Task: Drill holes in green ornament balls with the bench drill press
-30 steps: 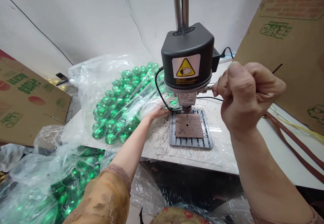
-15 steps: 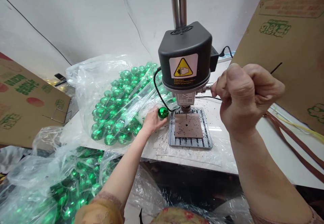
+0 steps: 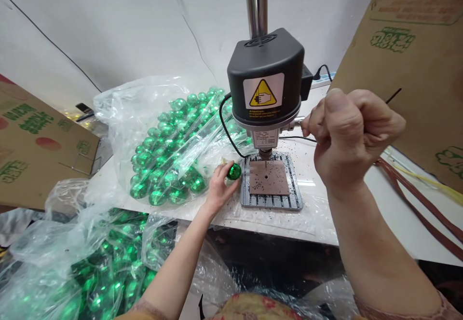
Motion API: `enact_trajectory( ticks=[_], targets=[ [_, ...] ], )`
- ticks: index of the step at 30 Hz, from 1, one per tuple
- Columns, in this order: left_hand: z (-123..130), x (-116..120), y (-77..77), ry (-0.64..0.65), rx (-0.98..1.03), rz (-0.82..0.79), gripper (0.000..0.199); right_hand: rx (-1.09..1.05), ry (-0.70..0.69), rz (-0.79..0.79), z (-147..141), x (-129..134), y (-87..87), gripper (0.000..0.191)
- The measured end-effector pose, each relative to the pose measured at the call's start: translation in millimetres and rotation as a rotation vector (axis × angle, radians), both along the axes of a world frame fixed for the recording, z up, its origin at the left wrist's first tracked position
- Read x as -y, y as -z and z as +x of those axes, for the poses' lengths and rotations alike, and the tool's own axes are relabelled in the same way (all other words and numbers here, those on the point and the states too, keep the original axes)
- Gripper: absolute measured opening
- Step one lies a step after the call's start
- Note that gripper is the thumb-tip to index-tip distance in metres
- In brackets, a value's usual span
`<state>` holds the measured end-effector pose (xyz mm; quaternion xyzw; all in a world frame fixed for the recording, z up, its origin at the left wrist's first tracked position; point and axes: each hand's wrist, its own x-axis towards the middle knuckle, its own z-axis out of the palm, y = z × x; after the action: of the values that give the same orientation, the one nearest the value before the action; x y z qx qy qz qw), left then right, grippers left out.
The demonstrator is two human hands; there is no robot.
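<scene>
Between the thumb and fingers of my left hand (image 3: 219, 187) is a shiny green ball ornament (image 3: 234, 171), held just left of the drill press base (image 3: 269, 203). My right hand (image 3: 352, 134) is closed in a fist round the feed handle (image 3: 298, 121) at the side of the drill press (image 3: 266, 76); most of the handle is hidden by the fingers. Below the chuck (image 3: 265, 154), a brown board (image 3: 278, 178) with a dark hole lies on the slotted base, sprinkled with dark chips. The drill bit points down above the board.
Several green ornaments (image 3: 170, 141) lie in a clear plastic bag on the white table (image 3: 224, 217). Another bag of green ornaments (image 3: 108, 267) sits lower left. Cardboard boxes (image 3: 39, 141) stand on both sides. A brown strap (image 3: 415, 204) and a power cable lie at the right.
My left hand has moved toward me with the green ball ornament, which now sits lower beside the base. My right hand stays on the handle, nearly unmoved.
</scene>
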<state>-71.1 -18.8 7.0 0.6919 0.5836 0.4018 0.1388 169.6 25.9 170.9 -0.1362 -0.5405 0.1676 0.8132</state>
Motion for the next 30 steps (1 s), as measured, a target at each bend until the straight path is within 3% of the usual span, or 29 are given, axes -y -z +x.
enact_trajectory(
  ticks=[4,7,14,21,30],
  targets=[
    [23.2,1.4,-9.3,0.012,0.681,-0.188,0.059,0.005,0.023,-0.032,-0.8,0.3,0.6,0.052],
    [39.9,-0.6,-12.8,0.079,0.876,-0.267,0.059,-0.002,0.027,-0.054,-1.5,1.1,1.1,0.053],
    [53.7,-13.9,-6.0,0.095,0.562,-0.274,0.058,0.034,0.018,-0.145,-0.3,4.4,1.1,0.052],
    [61.6,-19.8,-4.6,0.115,0.274,-0.142,0.051,0.069,0.043,-0.082,-0.8,4.1,-0.2,0.048],
    [79.8,-19.0,-1.9,0.102,0.242,-0.036,0.049,0.087,0.056,-0.092,-0.2,5.4,-0.5,0.048]
  ],
)
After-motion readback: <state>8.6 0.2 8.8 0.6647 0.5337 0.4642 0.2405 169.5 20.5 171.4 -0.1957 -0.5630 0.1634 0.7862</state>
